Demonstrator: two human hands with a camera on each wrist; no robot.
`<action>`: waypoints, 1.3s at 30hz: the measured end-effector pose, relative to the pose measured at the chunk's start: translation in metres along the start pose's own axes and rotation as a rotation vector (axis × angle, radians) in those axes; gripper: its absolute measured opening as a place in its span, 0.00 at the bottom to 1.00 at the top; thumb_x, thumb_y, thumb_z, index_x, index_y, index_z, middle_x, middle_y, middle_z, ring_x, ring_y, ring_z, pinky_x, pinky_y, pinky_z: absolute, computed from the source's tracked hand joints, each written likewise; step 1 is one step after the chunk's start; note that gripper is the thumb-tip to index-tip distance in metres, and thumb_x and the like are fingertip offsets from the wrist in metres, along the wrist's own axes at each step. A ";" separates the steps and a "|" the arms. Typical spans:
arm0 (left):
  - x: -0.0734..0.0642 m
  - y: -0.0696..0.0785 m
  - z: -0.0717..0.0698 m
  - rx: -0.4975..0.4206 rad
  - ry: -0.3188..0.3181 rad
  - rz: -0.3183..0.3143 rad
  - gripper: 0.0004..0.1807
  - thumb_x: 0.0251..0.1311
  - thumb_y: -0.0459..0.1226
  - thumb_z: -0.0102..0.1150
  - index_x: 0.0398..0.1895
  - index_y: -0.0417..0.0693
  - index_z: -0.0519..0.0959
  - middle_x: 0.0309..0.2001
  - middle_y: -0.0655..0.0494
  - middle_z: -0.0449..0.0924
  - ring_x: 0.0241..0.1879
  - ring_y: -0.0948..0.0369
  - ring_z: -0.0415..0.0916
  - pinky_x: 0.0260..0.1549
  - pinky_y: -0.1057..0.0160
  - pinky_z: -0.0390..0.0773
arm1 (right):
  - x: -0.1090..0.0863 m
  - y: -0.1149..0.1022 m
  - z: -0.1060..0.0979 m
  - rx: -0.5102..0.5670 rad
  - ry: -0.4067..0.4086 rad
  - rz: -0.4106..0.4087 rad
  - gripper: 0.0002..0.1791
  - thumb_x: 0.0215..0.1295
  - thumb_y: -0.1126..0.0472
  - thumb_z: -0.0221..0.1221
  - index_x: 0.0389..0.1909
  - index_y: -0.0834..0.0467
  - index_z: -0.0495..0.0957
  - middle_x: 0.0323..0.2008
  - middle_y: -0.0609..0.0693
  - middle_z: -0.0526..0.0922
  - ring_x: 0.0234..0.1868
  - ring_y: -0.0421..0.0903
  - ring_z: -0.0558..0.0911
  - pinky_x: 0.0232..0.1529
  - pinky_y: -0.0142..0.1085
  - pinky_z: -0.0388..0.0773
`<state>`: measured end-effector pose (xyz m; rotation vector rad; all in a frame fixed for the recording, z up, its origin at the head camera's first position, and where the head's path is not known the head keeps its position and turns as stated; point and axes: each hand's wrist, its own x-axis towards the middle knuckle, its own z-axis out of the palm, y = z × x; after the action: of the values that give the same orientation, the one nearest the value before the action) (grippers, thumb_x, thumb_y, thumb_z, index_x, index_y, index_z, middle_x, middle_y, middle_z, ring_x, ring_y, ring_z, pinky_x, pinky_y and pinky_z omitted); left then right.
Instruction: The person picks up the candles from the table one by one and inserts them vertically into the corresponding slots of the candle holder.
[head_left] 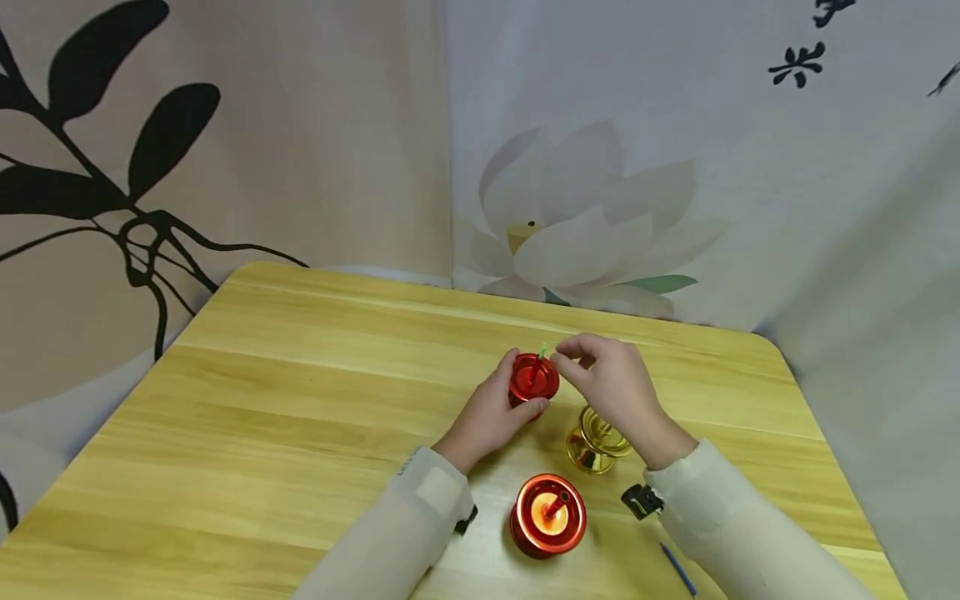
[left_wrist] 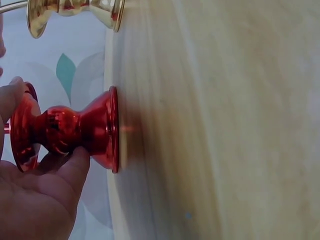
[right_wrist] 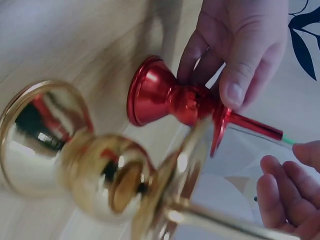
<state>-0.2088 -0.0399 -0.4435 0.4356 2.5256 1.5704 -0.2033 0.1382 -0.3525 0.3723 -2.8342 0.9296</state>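
My left hand [head_left: 491, 412] grips a red metal lamp stand [head_left: 532, 377] with a flared foot, a round waist and a dished top. Thumb and fingers curl round it, and it stands upright, held close to the wooden table. From its dish rises a thin red tube [right_wrist: 255, 126] with a slim green piece [right_wrist: 288, 140] protruding from the end. Beside this tip is my right hand [head_left: 615, 387], fingers bent, the fingertips [right_wrist: 305, 151] very close to the green piece. Whether they pinch it is hidden.
A gold stand [head_left: 592, 446] of similar shape is under my right wrist. Another red stand [head_left: 548, 517] is nearer to me, between my forearms. A blue stick [head_left: 678, 571] lies beside my right sleeve. Printed cloth [head_left: 360, 142] hangs behind the table [head_left: 285, 400].
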 end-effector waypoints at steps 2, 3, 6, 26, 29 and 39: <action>0.000 -0.001 0.001 0.008 0.004 -0.011 0.47 0.64 0.45 0.67 0.78 0.42 0.52 0.69 0.45 0.68 0.67 0.51 0.70 0.66 0.52 0.70 | -0.006 0.003 -0.006 -0.006 0.000 0.005 0.12 0.69 0.54 0.63 0.45 0.56 0.87 0.39 0.47 0.89 0.38 0.47 0.83 0.37 0.43 0.81; 0.000 -0.001 0.002 0.010 0.005 -0.019 0.47 0.64 0.45 0.67 0.79 0.42 0.52 0.70 0.45 0.68 0.67 0.51 0.69 0.67 0.52 0.69 | -0.009 0.005 -0.010 -0.007 0.000 0.010 0.12 0.69 0.54 0.63 0.45 0.56 0.87 0.39 0.47 0.89 0.38 0.46 0.83 0.36 0.43 0.81; 0.001 -0.001 0.002 0.010 0.012 -0.039 0.50 0.63 0.47 0.68 0.80 0.43 0.50 0.73 0.44 0.64 0.70 0.50 0.66 0.68 0.50 0.67 | -0.018 0.009 -0.020 -0.010 0.003 0.031 0.11 0.69 0.54 0.63 0.44 0.55 0.87 0.39 0.46 0.89 0.37 0.45 0.82 0.34 0.40 0.79; -0.042 0.003 -0.022 -0.151 0.024 -0.100 0.51 0.60 0.45 0.72 0.80 0.44 0.51 0.78 0.54 0.55 0.76 0.56 0.54 0.71 0.59 0.60 | -0.119 0.063 -0.060 -0.089 -0.219 0.180 0.07 0.67 0.51 0.65 0.35 0.49 0.84 0.28 0.38 0.81 0.27 0.38 0.75 0.28 0.35 0.73; -0.054 0.007 -0.025 -0.144 0.009 -0.100 0.50 0.59 0.45 0.72 0.79 0.44 0.54 0.77 0.53 0.58 0.75 0.55 0.57 0.70 0.57 0.62 | -0.134 0.071 -0.058 -0.102 -0.320 0.196 0.06 0.66 0.52 0.66 0.33 0.49 0.83 0.26 0.37 0.80 0.25 0.36 0.75 0.27 0.34 0.74; -0.075 0.005 -0.018 -0.140 -0.035 -0.130 0.44 0.61 0.42 0.70 0.76 0.39 0.59 0.73 0.47 0.64 0.72 0.51 0.63 0.68 0.54 0.66 | -0.168 0.090 -0.050 -0.127 -0.393 0.180 0.08 0.60 0.55 0.69 0.25 0.48 0.81 0.22 0.35 0.78 0.22 0.34 0.71 0.26 0.32 0.72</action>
<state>-0.1412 -0.0772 -0.4336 0.2735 2.3468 1.6614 -0.0641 0.2706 -0.3973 0.3183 -3.3127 0.7713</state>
